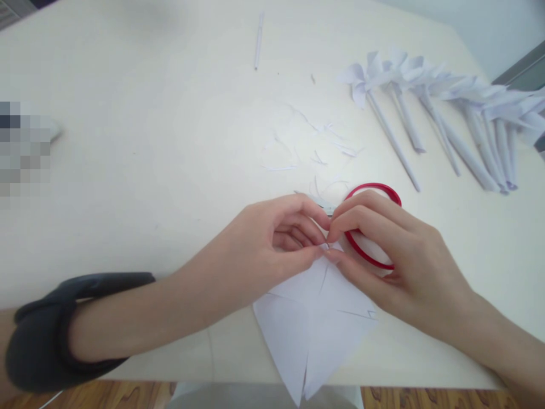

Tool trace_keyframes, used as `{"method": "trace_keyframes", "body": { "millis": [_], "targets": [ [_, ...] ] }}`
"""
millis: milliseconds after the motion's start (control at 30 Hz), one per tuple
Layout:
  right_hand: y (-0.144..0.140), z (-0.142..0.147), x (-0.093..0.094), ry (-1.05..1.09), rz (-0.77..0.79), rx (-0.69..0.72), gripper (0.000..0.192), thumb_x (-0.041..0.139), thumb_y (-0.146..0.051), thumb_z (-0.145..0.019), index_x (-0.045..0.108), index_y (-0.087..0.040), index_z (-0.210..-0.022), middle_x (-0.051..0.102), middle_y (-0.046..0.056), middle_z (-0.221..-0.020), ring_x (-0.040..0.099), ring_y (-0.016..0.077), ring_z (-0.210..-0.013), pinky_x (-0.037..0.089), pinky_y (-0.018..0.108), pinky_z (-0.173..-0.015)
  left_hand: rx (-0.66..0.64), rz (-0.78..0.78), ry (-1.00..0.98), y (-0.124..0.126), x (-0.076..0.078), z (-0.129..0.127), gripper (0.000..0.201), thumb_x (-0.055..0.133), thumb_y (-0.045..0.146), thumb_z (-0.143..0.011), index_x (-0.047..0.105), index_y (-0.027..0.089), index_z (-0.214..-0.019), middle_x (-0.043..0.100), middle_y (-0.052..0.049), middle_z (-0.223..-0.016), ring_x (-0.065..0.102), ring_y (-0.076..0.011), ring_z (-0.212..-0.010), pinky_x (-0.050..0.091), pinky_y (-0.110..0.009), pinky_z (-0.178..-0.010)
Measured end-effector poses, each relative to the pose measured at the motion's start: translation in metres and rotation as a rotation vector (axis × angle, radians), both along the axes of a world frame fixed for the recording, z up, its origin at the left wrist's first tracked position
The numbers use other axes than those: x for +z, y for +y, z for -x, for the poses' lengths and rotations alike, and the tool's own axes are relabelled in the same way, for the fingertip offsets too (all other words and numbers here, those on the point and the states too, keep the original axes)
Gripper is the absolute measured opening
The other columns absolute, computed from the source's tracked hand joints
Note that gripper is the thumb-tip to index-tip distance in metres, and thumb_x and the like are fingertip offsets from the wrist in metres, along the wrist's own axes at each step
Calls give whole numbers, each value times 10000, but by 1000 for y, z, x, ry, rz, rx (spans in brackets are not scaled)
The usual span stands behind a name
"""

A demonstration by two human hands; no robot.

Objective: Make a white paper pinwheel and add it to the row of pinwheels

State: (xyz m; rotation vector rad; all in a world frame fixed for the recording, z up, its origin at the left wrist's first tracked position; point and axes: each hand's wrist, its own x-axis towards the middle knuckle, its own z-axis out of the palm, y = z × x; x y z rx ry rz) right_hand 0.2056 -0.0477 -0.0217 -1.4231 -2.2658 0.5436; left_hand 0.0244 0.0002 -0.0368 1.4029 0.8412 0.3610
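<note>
A square white sheet of paper [317,329] lies cornerwise at the table's front edge, with slits running in from its corners. Its near corner sticks out past the edge. My left hand [281,238] and my right hand [383,250] meet at its far corner, each with thumb and fingertips closed on the paper there. A small dark bit shows between the fingertips, too tiny to name. Behind my right hand lie scissors [369,262] with red handles, their blades partly hidden by my fingers. A black band [42,341] is around my left wrist.
Several white paper pinwheels [394,139] on rolled paper sticks lie in a row at the right. Thin paper scraps [315,128] are scattered beyond my hands. A slim white stick [259,42] lies at the back. A blurred-out object [25,147] sits at the left edge.
</note>
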Motion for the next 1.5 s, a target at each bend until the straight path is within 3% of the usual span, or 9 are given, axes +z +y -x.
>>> {"method": "trace_keyframes", "body": {
  "millis": [200,533,767,967,1133,1267,1400,1500],
  "targets": [
    [3,-1,0,48,55,-50,100,556,-86,-783,563,-182,-811,555,21,-910,558,149,-883,449,293,-735,-43,-32,26,1,-2,-2,189,583,180,-789,519,235,-958,617,50,-844,607,-101,-771,528,-219,-738],
    [6,-7,4,346,422,-164,80,520,-231,-863,555,-221,-792,574,-16,-851,547,134,-786,410,296,-605,-92,-18,56,1,3,0,274,604,150,-759,469,260,-970,642,56,-875,627,-112,-798,534,-221,-728],
    [5,-6,5,369,404,-154,74,508,-199,-868,543,-219,-807,561,-7,-835,533,126,-748,399,279,-578,-55,43,75,0,9,-2,257,602,139,-754,484,281,-934,667,83,-812,620,-94,-756,509,-177,-677],
    [5,-8,8,407,397,-193,68,476,-216,-899,536,-230,-873,564,-12,-890,545,91,-783,445,208,-623,3,173,26,1,11,-1,198,546,154,-792,477,252,-949,648,17,-933,625,-179,-897,511,-284,-727],
    [4,-15,7,351,444,-259,110,515,-309,-881,509,-282,-987,569,-9,-963,565,105,-833,476,178,-572,154,195,-114,5,9,1,175,557,200,-822,481,250,-972,618,14,-1052,624,-131,-812,491,-218,-640],
    [7,-18,6,360,528,-247,166,562,-302,-853,499,-288,-1006,571,-3,-985,565,123,-873,484,173,-545,245,170,-177,4,7,4,147,528,204,-849,490,269,-974,611,42,-991,604,-77,-684,468,-170,-583],
    [10,-19,6,482,558,-241,196,570,-254,-852,486,-274,-1028,550,-14,-811,551,114,-771,421,162,-451,192,233,-105,8,7,5,225,542,160,-804,502,278,-991,606,37,-893,584,-92,-668,447,-156,-536],
    [11,-19,7,521,560,-230,205,571,-228,-851,485,-263,-1034,542,-19,-793,537,105,-745,427,165,-463,140,303,-91,10,13,5,232,560,210,-775,527,279,-994,597,30,-830,574,-114,-643,441,-171,-500]
  ]
}}
